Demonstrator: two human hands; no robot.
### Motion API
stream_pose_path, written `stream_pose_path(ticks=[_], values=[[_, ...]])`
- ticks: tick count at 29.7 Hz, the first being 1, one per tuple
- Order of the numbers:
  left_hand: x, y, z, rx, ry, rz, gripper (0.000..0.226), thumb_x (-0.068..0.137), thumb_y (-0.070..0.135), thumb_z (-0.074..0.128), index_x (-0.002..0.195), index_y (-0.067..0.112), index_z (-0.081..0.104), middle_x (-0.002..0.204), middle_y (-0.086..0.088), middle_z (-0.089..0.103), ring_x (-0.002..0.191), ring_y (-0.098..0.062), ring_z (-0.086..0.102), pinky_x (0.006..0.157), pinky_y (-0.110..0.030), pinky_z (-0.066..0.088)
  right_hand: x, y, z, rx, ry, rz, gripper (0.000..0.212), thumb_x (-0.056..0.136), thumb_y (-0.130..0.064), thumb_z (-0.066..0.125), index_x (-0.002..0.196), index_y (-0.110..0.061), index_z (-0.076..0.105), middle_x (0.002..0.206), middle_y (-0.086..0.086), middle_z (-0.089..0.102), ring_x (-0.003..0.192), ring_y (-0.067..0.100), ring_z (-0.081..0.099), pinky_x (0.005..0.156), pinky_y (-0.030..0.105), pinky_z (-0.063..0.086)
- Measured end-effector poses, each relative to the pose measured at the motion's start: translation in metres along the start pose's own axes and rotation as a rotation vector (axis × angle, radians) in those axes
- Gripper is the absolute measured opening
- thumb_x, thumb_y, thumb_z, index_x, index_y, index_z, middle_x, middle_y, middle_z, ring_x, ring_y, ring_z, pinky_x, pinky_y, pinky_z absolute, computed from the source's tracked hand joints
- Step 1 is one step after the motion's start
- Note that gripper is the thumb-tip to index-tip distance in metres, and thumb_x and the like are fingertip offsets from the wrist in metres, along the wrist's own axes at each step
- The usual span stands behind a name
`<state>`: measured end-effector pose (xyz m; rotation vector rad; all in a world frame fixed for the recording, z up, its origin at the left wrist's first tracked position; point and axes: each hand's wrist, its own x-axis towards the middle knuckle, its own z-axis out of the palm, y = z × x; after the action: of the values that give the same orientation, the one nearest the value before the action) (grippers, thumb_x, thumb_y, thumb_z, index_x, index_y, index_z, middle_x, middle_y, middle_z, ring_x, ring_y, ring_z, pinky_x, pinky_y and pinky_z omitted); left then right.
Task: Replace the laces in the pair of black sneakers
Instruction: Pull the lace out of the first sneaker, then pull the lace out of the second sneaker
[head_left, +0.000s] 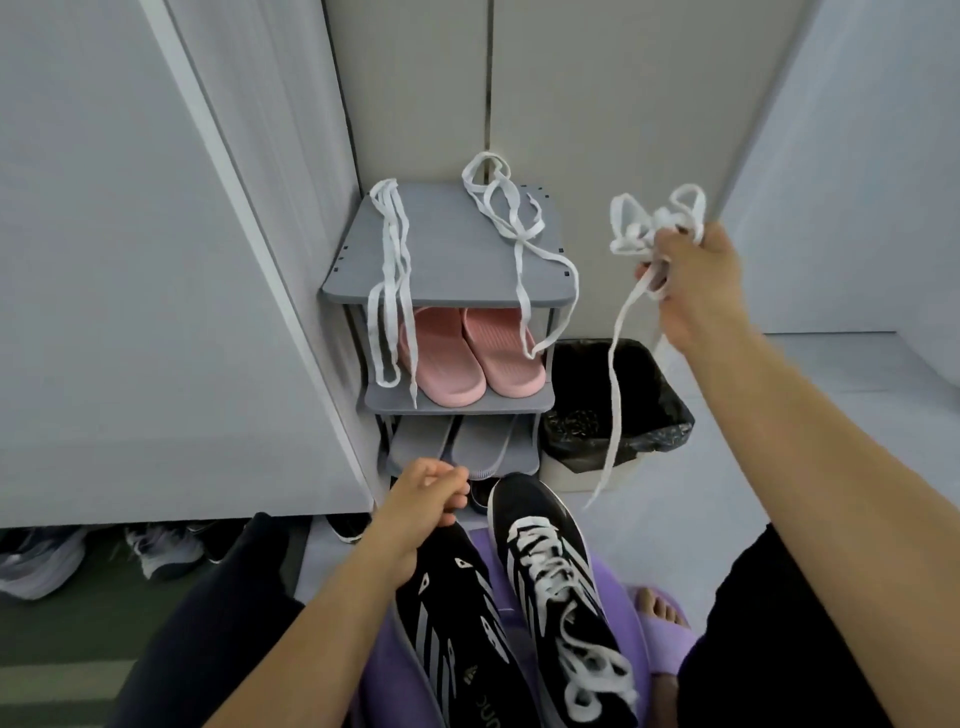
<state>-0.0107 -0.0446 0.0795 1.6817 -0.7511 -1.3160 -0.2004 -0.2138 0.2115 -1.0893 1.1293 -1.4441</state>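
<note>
Right hand (693, 283) clenches a bunched lace (649, 231) above the bin (670, 400), nearer the 2 laces (387, 249) on the rack (452, 260) than the left hand (421, 501), apparently curled round the unlaced sneaker (452, 597).

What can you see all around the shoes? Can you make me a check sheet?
Surface: purple stool under both sneakers; grey rack ahead.
Job's things: unlaced sneaker; laced sneaker; left lace and right lace draped over the rack top.
Clutter: pink slippers and grey slippers on lower shelves; lined bin beside the rack; shoes under the left cabinet.
Hands: right hand holds a bunched lace, end dangling; left hand curled at the unlaced sneaker's toe, grip unclear.
Cables: nothing seen.
Surroundings: pale cabinet doors, light floor.
</note>
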Motion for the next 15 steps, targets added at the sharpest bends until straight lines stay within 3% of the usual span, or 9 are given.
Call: stream_pose_path(ticks=[2,4,6,7,9,11,13,15], values=[[0.004,0.001,-0.002,-0.015,-0.012,-0.004,0.008,0.093,0.020,0.053,0.095,0.013,0.056,0.095,-0.007,0.065,0.086,-0.015,0.059,0.078,-0.029,0.048,0.030,0.012,-0.004,-0.070,0.001,0.028,0.008,0.091,-0.008,0.047,0.092,-0.015,0.051,0.080,-0.002,0.055,0.067,0.012,0.054,0.065,0.027,0.043],[0.005,0.001,-0.002,-0.054,-0.036,-0.014,0.009,0.094,0.019,0.052,0.097,0.011,0.056,0.093,-0.007,0.065,0.084,-0.015,0.060,0.073,-0.027,0.048,0.051,0.030,-0.015,-0.235,-0.038,0.129,0.028,0.091,-0.018,0.054,0.119,-0.013,0.050,0.103,-0.002,0.059,0.095,0.016,0.058,0.087,0.030,0.045],[0.003,0.001,-0.001,-0.091,-0.066,-0.032,0.011,0.094,0.018,0.052,0.099,0.010,0.055,0.092,-0.007,0.066,0.082,-0.016,0.061,0.071,-0.025,0.049,0.057,0.047,-0.025,-0.356,0.021,0.206,0.053,0.091,-0.019,0.055,0.139,-0.012,0.036,0.137,0.002,0.046,0.127,0.018,0.043,0.106,0.032,0.032],[0.003,0.000,0.000,-0.104,-0.078,-0.044,0.010,0.094,0.018,0.052,0.099,0.010,0.055,0.091,-0.007,0.067,0.081,-0.016,0.062,0.071,-0.026,0.049,0.057,0.056,-0.030,-0.388,0.065,0.227,0.057,0.091,-0.019,0.055,0.142,-0.010,0.031,0.144,0.003,0.039,0.132,0.019,0.037,0.108,0.031,0.028],[0.003,0.000,0.000,-0.120,-0.087,-0.063,0.010,0.093,0.018,0.053,0.099,0.010,0.056,0.091,-0.007,0.067,0.081,-0.016,0.062,0.071,-0.026,0.049,0.049,0.072,-0.035,-0.448,0.091,0.269,0.044,0.091,-0.017,0.053,0.133,-0.006,0.042,0.127,0.009,0.050,0.115,0.021,0.049,0.100,0.031,0.036],[0.005,0.000,0.000,-0.155,-0.071,-0.071,0.009,0.093,0.018,0.054,0.097,0.010,0.056,0.089,-0.008,0.068,0.080,-0.017,0.063,0.068,-0.026,0.048,0.031,0.088,-0.037,-0.479,-0.006,0.377,0.026,0.092,-0.011,0.048,0.112,0.003,0.055,0.088,0.018,0.053,0.080,0.022,0.054,0.087,0.034,0.046],[0.006,0.000,-0.001,-0.184,-0.048,-0.075,0.007,0.092,0.017,0.055,0.094,0.010,0.056,0.088,-0.008,0.068,0.080,-0.018,0.063,0.065,-0.026,0.047,0.006,0.102,-0.042,-0.521,-0.136,0.491,0.021,0.093,-0.006,0.045,0.099,0.010,0.057,0.085,0.032,0.052,0.078,0.028,0.060,0.086,0.038,0.051],[0.006,0.000,-0.001,-0.179,-0.031,-0.069,0.006,0.092,0.017,0.056,0.093,0.010,0.057,0.087,-0.008,0.069,0.079,-0.018,0.063,0.064,-0.025,0.047,-0.020,0.113,-0.048,-0.672,-0.268,0.510,0.020,0.092,-0.002,0.045,0.076,-0.003,0.057,0.085,0.025,0.055,0.068,0.022,0.058,0.063,0.026,0.049]])
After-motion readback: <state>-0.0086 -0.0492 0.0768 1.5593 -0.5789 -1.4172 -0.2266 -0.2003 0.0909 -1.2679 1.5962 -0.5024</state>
